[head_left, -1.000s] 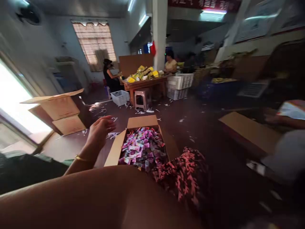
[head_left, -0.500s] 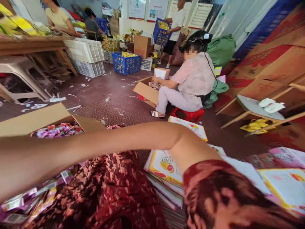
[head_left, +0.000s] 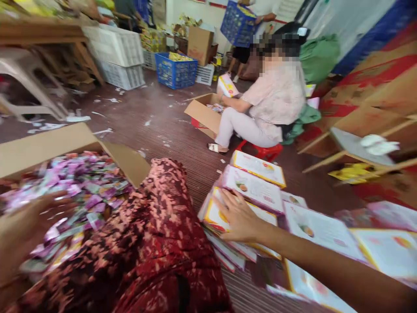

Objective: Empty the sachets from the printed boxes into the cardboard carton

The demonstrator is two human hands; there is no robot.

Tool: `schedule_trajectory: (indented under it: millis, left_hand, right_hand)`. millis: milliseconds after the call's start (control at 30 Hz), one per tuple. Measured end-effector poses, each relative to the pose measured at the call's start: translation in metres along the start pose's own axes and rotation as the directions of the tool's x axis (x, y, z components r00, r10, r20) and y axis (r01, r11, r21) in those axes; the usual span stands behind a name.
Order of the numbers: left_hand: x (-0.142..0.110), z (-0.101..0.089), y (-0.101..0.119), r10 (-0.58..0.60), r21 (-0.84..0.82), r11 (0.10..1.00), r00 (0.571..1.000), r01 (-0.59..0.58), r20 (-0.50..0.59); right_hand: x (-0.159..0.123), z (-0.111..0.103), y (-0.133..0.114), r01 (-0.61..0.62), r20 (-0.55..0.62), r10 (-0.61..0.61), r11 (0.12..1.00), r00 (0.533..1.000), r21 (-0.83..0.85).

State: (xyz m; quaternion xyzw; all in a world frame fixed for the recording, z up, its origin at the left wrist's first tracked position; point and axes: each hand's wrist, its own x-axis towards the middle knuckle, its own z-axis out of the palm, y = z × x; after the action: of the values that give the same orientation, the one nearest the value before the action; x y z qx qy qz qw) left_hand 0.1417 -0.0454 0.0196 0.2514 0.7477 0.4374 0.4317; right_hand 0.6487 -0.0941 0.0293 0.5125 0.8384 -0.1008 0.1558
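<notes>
My right hand (head_left: 237,215) lies with fingers spread on a white box with a yellow border (head_left: 260,213), on top of a stack of flat boxes. My left hand (head_left: 42,213), smeared by motion, is over an open carton (head_left: 61,141) at the left. Its fingers look stretched out and apart, with nothing clearly held. Small purple and silver sachets (head_left: 97,180) fill that carton. A purple-edged white box (head_left: 254,187) lies just beyond my right hand, and another white box (head_left: 322,226) lies to its right.
Ahead, a seated co-worker (head_left: 273,95) holds a small box (head_left: 228,84) above an open carton (head_left: 205,115). Farther back, another person carries a blue crate (head_left: 239,24). A blue basket (head_left: 176,69) and white crates (head_left: 115,48) stand on the floor. Stacked cartons and a chair (head_left: 361,145) flank the right.
My right arm, which stretched across to the left over my lap, has swung back right onto the boxes. My left hand now shows over the sachets. The co-worker's box is now tilted.
</notes>
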Motion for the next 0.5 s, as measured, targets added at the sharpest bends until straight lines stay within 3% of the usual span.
schedule_trajectory:
  millis: [67, 133, 200, 300, 400, 433, 500]
  left_hand:
    - [-0.013, 0.002, 0.005, -0.103, -0.158, 0.982, 0.995, 0.099, -0.015]
    - [-0.018, -0.001, 0.004, -0.075, -0.258, 0.962, 0.996, 0.084, 0.043]
    - [-0.015, -0.012, -0.002, -0.002, -0.247, 0.969, 1.0, 0.008, 0.023]
    - [-0.002, -0.035, -0.021, 0.1, -0.037, 0.994, 0.984, -0.106, -0.147]
    - [0.018, -0.042, -0.046, 0.269, 0.306, 0.934, 0.925, -0.183, -0.268]
    - [0.028, -0.039, -0.053, 0.351, 0.478, 0.854, 0.905, -0.204, -0.24]
    - [0.048, -0.028, -0.068, 0.43, 0.773, 0.594, 0.9, -0.222, -0.072]
  right_hand:
    - [0.002, 0.007, -0.002, -0.007, -0.051, 0.005, 1.0, 0.999, -0.028]
    - [0.008, 0.019, 0.002, -0.018, -0.181, 0.005, 0.997, 0.984, -0.07]
    - [0.018, 0.033, 0.007, -0.015, -0.334, -0.025, 0.993, 0.942, -0.116]
    - [0.031, 0.048, 0.008, 0.022, -0.479, -0.087, 0.99, 0.873, -0.138]
    - [0.033, 0.052, 0.007, 0.07, -0.545, -0.125, 0.99, 0.829, -0.121]
    - [0.032, 0.051, 0.007, 0.087, -0.552, -0.136, 0.99, 0.822, -0.114]
    - [0.03, 0.045, 0.012, 0.109, -0.555, -0.145, 0.989, 0.819, -0.098]
